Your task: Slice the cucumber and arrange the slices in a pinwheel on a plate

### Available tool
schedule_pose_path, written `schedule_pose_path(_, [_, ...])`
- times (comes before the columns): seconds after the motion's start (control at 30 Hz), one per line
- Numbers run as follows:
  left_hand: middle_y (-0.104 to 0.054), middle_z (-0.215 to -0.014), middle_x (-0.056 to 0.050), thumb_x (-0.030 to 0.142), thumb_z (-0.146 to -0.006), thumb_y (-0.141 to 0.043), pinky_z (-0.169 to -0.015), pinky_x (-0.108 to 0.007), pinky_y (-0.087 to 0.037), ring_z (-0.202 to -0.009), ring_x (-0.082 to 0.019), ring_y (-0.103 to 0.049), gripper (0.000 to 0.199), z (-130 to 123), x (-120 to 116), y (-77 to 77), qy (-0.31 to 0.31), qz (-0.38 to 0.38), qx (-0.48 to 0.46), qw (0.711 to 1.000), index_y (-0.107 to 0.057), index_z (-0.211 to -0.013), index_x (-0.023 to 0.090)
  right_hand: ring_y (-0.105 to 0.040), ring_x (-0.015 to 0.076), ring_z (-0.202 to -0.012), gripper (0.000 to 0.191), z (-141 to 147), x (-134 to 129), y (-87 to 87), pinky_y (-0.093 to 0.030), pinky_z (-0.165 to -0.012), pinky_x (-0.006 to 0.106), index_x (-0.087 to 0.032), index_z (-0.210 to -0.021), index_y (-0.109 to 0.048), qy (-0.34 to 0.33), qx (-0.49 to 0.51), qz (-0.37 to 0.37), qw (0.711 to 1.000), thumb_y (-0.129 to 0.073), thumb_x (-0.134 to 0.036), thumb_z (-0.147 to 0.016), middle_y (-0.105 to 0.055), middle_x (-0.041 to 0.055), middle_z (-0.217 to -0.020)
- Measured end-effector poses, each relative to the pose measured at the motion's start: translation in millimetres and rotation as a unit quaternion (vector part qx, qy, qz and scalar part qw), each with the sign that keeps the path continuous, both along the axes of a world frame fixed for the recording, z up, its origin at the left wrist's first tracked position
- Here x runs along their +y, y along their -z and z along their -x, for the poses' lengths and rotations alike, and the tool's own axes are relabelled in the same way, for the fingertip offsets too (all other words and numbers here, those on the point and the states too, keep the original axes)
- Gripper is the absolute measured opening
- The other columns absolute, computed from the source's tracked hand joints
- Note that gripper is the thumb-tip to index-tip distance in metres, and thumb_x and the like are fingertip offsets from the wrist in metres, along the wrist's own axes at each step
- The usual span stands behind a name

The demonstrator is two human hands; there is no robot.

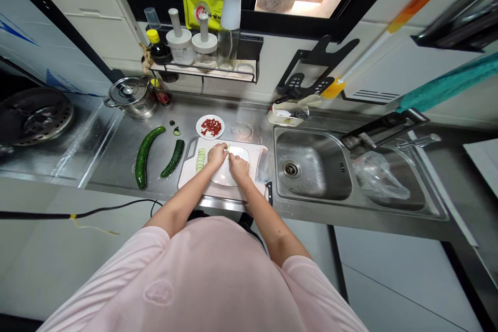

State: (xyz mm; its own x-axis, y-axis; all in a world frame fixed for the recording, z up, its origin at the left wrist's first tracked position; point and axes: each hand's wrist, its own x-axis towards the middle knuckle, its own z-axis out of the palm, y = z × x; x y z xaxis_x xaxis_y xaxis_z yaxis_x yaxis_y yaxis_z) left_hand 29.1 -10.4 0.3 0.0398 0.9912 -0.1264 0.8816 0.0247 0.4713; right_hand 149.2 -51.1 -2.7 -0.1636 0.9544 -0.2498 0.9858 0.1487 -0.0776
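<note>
My left hand [217, 155] and my right hand [238, 166] meet over a white plate [224, 180], fingers pinched together near its far side. A small pale green piece, seemingly a cucumber slice [229, 148], shows between the fingertips; most of it is hidden. Under the plate lies a light cutting board [188, 175]. To the left of my left hand, a row of cucumber slices [201, 160] overlaps on the board. A knife [269, 193] with a black handle rests at the board's right edge. Left of the board lie a cut cucumber [172, 158] and a whole cucumber [148, 155].
Behind the board stands a small plate [198, 125] of chopped red pieces. Cucumber ends [176, 131] lie nearby. A lidded pot [134, 97] is at the back left, a sink [315, 166] on the right. A seasoning rack [202, 70] hangs above the counter.
</note>
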Motion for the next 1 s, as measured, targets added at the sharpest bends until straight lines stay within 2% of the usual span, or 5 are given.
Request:
schedule_pose_path(0.27, [-0.063, -0.1, -0.005, 0.03, -0.084, -0.056, -0.075, -0.026, -0.039, -0.087, -0.018, -0.057, 0.022, -1.3, -0.6, -0.4, -0.006, 0.01, 0.0, 1.0, -0.059, -0.105, 0.025, -0.06, 0.0186, -0.084, 0.04, 0.2, -0.4, 1.5, -0.04, -0.072, 0.027, -0.024, -0.126, -0.044, 0.003, 0.003, -0.013, 1.0, -0.016, -0.033, -0.099, -0.059, 0.0097, -0.103])
schedule_pose_path(1.0, [-0.063, -0.104, -0.006, 0.025, -0.085, -0.051, -0.076, -0.029, -0.041, -0.091, -0.02, -0.059, 0.022, -3.8, -0.1, -3.4, 0.01, 0.002, 0.04, 0.999, -0.058, -0.106, 0.024, -0.059, 0.0194, -0.09, 0.039, 1.6, 4.1, -1.9, -0.04, -0.076, 0.03, -0.023, -0.127, -0.044, -0.01, -0.001, 0.017, 1.0, -0.018, -0.03, -0.099, -0.057, 0.0118, -0.107])
